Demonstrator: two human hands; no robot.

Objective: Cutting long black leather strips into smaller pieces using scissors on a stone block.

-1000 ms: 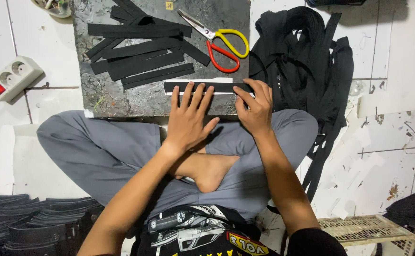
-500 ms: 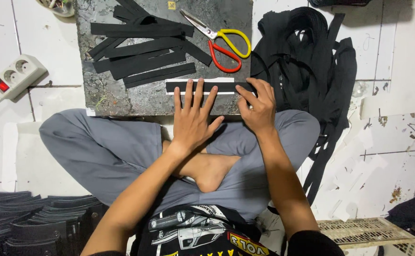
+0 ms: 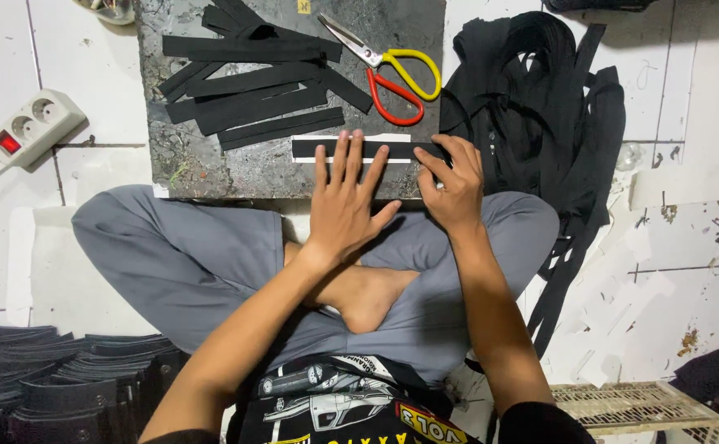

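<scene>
black strip [image 3: 359, 150] lying left-right, left hand [image 3: 344, 205] flat on it, right hand [image 3: 451, 185] grip pinching its right end

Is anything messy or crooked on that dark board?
Yes. The cut black strips lie crisscrossed in a loose pile, not lined up. The board looks scuffed and blotchy. Only the strip on white backing under both hands lies straight.

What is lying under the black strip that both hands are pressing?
Under the black strip a white strip shows along its edges, on the dark board. The left hand and right hand cover parts.
</scene>
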